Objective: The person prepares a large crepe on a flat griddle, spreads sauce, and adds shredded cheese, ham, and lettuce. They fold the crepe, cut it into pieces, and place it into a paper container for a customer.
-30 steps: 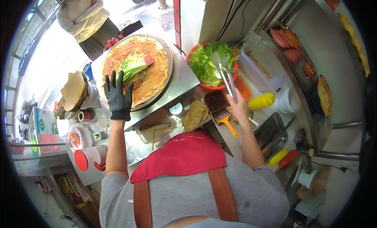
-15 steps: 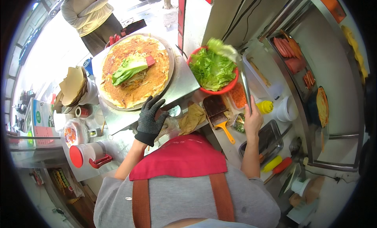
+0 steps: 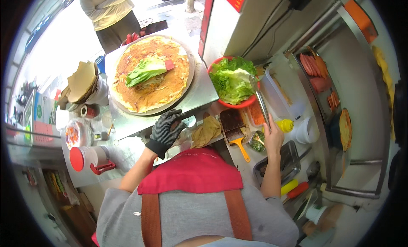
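My right hand (image 3: 273,135) is closed round metal tongs (image 3: 260,101). The tongs' tips are at a pale lettuce leaf on top of the lettuce (image 3: 231,83) in a red bowl (image 3: 236,105). My left hand (image 3: 165,132), in a dark dotted glove, hovers at the front edge of the steel griddle stand (image 3: 199,98). Its fingers are slightly bent and apart, with nothing in them. Beyond it a large crepe (image 3: 140,98) lies on the round griddle. A green lettuce leaf (image 3: 144,72), a pink slice of meat (image 3: 169,65) and thin shreds rest on the crepe.
Right of the bowl stand a clear tub (image 3: 276,87), a yellow bottle (image 3: 284,125) and a white container (image 3: 306,130). Nearer are a sauce tray (image 3: 230,119) with an orange-handled brush (image 3: 242,150). A red-lidded jug (image 3: 78,159) stands left. Across the counter a person (image 3: 110,17) stands.
My right hand has lowered the tongs, and the leaf they held up above the bowl is now down on the lettuce. My left hand's fingers have bent a little more.
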`<state>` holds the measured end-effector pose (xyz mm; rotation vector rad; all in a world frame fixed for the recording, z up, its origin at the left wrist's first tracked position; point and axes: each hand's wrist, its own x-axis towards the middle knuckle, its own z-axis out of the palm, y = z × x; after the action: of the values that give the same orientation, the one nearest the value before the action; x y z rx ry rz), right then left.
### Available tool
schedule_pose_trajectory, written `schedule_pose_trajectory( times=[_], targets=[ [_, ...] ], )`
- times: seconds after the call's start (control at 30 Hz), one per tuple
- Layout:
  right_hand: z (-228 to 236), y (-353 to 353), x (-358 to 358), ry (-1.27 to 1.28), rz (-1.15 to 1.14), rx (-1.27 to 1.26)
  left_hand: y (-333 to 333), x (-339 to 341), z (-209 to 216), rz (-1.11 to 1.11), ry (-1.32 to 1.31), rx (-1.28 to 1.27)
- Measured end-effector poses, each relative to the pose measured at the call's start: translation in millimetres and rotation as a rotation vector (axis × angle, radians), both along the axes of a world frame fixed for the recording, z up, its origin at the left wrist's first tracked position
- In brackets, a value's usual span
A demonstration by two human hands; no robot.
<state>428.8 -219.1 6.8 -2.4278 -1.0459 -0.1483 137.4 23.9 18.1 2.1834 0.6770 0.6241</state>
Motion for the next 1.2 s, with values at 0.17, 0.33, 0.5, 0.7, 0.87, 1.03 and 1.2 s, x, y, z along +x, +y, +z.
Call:
schedule_pose_trajectory(
  times=[0.17, 0.33, 0.5, 0.7, 0.87, 1.03, 1.2],
  targets=[
    [17.8, 12.4, -16.5, -0.095, 0.219, 0.149, 19.6, -0.3, 12.7, -0.037, -0.153, -0.691],
    [14.6, 27.1, -28.0, -0.228, 0.514, 0.181, 23.2, 1.1, 30.5, -0.02, -0.403, -1.433],
    [28.5, 48.4, -42.2, -0.265, 0.753, 0.183, 29.7, -5.3, 19.1, 0.13, -0.511, -1.558],
    [46.1, 70.3, -46.2, -0.332, 0.904, 0.116, 26.1, -15.1, 22.4, 0.259, -0.693, -1.475],
    [41.4, 81.4, -51.2, -0.209, 1.006, 0.116, 32.4, -23.6, 16.3, 0.25, -0.917, -1.406],
    [27.5, 77.8, -66.4, 0.724, 0.851, 0.047, 48.1, -45.7, 16.6, 0.466, -0.654, -0.957],
    [27.2, 84.7, -73.9, 1.572, 0.625, -0.079, 63.7, -68.6, 9.5, 0.309, -0.275, -0.63]
  ],
)
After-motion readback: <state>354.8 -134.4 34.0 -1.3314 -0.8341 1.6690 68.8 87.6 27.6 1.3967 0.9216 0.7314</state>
